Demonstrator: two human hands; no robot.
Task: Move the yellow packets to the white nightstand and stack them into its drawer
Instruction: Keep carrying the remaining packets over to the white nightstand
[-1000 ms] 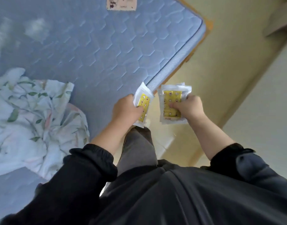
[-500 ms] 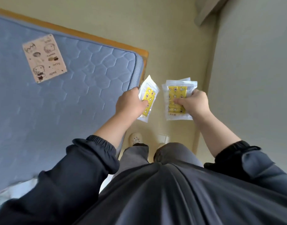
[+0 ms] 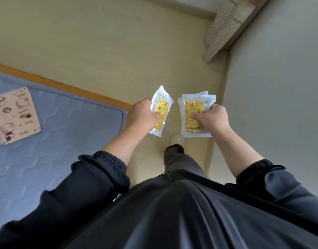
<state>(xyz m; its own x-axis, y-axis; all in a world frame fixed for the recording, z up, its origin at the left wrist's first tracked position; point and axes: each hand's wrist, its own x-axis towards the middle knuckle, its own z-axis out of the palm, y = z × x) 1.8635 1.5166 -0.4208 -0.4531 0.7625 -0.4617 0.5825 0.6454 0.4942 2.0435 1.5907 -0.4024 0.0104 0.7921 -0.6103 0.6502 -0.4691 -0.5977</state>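
Note:
My left hand [image 3: 143,115] grips a clear packet with a yellow patterned insert [image 3: 161,109], held upright in front of my body. My right hand [image 3: 213,119] grips a small stack of the same yellow packets [image 3: 194,109], thumb across the front; how many are in the stack I cannot tell. Both are held above the floor, a short gap between them. The white nightstand and its drawer are out of view.
A blue quilted mattress [image 3: 64,126] on a wooden frame [image 3: 64,85] lies at my left, with a pink cartoon sheet [image 3: 14,114] on it. Beige floor [image 3: 118,42] stretches ahead. A grey wall [image 3: 280,87] runs along the right, a perforated beige object [image 3: 224,27] against it.
I have turned right, away from the bed; the mattress has slid to the left and the floral bedding has left view. Both hands keep their packets.

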